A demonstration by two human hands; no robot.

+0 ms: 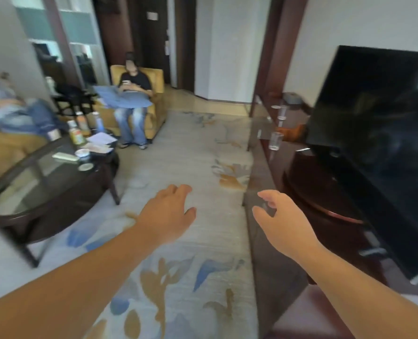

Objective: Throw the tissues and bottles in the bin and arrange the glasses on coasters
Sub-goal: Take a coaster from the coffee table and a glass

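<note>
Both my hands are stretched out in front of me over a patterned carpet and hold nothing. My left hand (170, 214) has relaxed fingers. My right hand (280, 215) hovers at the near end of a dark TV cabinet (271, 182), fingers loosely curled. A clear glass (275, 140) stands on the cabinet top far ahead of that hand, and another glass (281, 112) stands farther back. At left, bottles (77, 133) stand on a round glass coffee table (32, 182), beside papers or tissues (100, 140) and a small round coaster (85, 166).
A large black TV (379, 123) fills the right side on the cabinet. A person sits in a yellow armchair (157, 104) at the back and another on a sofa (5, 145) at left. Carpet (190, 152) runs between the table and the cabinet.
</note>
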